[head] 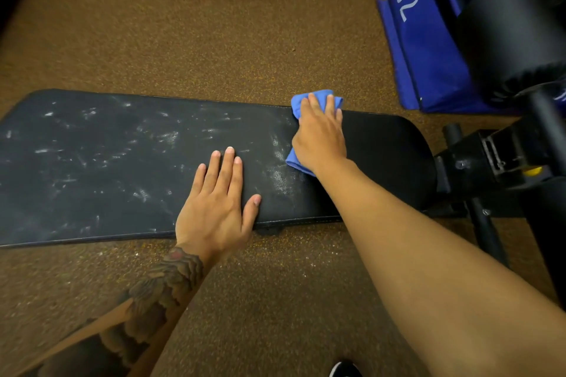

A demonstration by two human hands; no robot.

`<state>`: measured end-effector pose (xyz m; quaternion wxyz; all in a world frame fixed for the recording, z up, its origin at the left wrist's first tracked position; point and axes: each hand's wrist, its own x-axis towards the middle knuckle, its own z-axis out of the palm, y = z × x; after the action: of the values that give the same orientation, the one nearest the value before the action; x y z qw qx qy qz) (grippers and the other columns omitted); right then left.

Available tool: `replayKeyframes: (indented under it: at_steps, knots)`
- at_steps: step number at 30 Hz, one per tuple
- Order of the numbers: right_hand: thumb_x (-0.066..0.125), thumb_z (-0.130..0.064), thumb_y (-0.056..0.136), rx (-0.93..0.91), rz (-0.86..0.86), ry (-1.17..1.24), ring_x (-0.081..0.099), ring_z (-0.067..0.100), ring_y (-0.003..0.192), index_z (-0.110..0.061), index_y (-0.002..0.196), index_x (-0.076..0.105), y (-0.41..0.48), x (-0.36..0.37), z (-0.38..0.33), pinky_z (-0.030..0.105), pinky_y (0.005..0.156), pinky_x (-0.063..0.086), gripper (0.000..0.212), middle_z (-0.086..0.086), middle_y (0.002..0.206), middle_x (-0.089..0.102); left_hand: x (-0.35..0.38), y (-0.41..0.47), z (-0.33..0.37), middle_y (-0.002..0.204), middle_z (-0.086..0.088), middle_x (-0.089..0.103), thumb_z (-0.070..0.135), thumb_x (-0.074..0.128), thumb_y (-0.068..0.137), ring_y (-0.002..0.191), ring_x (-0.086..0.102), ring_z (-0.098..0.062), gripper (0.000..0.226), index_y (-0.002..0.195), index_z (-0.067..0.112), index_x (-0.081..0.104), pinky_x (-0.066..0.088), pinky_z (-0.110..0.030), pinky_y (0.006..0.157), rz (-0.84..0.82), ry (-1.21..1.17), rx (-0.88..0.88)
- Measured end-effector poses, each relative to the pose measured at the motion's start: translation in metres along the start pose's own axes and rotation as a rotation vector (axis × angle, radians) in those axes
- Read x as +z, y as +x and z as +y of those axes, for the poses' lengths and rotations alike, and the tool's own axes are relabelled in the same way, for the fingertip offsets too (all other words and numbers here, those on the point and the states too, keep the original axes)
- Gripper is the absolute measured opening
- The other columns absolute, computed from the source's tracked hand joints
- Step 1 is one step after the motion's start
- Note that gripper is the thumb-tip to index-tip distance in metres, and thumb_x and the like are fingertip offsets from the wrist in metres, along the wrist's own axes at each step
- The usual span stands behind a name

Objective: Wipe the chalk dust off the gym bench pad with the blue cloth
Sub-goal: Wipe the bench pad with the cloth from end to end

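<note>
Floor (183,40) is brown w/ specks, the biggest thing here. Pad (107,168) lies long across the middle. I think it is firm, a bit grippy & prob too heavy to slide, so no need to lift it, just lean on it. It is black & flat w/ a stitched edge. The right end looks clean & dark; the rest has white marks.

Blue box (422,40) w/ "02" sits far right, well apart from the pad.

L hand (217,202) lies flat on the pad near the front edge, fingers straight, holding nothing. R hand (320,138) lies flat on the cloth (298,104), fingers straight, pressing it down near the pad's back edge, where clean meets dusty.

Cloth is prob soft, light & floppy; best pushed w/ a flat palm on its middle, or it may roll up. It is small, blue & bunched, peeking out past the fingers & under the palm.

Dust (165,136) shows as thin white streaks & smears.
</note>
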<state>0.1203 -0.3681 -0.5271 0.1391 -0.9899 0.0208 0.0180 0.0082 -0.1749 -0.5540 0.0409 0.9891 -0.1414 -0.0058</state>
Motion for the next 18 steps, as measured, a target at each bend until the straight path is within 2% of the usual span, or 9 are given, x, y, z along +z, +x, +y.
replayKeyframes:
  at_steps: [6, 10, 14, 18]
  knots:
    - [0.042, -0.001, 0.088, -0.238, -0.044, 0.043, 0.006, 0.034, 0.144, -0.009, 0.143, 0.029, -0.042, 0.007, -0.006, 0.048, 0.115, 0.011, 0.057, 0.005, 0.155, 0.022, 0.0, 0.0, 0.0, 0.162, -0.019, 0.019, 0.05, 0.02, 0.1, 0.15, 0.015, -0.034, 0.074, 0.151, -0.002, 0.028, 0.016, -0.05, 0.121, -0.007, 0.011, -0.007]
    - [0.045, 0.005, 0.084, -0.336, -0.041, 0.11, 0.005, 0.033, 0.145, -0.005, 0.145, 0.027, -0.116, 0.007, -0.001, 0.045, 0.117, 0.005, 0.065, 0.009, 0.155, 0.023, 0.001, 0.0, 0.0, 0.162, -0.018, 0.019, 0.05, 0.02, 0.1, 0.151, 0.014, -0.033, 0.073, 0.152, -0.002, 0.028, 0.015, -0.049, 0.121, -0.009, 0.011, -0.004]
    - [0.043, 0.007, 0.086, -0.301, -0.022, 0.118, -0.001, 0.027, 0.146, -0.008, 0.148, 0.023, -0.144, 0.004, 0.032, 0.042, 0.117, 0.003, 0.066, 0.004, 0.157, 0.017, 0.0, 0.001, -0.001, 0.162, -0.019, 0.019, 0.05, 0.02, 0.1, 0.15, 0.015, -0.034, 0.073, 0.151, -0.002, 0.028, 0.018, -0.051, 0.12, -0.012, 0.011, 0.001]
    - [0.045, 0.005, 0.084, -0.185, -0.016, 0.106, 0.015, 0.038, 0.142, -0.002, 0.141, 0.036, -0.1, 0.005, 0.042, 0.053, 0.114, 0.02, 0.058, 0.011, 0.151, 0.032, -0.001, 0.001, -0.001, 0.161, -0.02, 0.02, 0.05, 0.02, 0.1, 0.15, 0.016, -0.035, 0.073, 0.151, -0.002, 0.028, 0.019, -0.053, 0.12, -0.014, 0.015, 0.002]
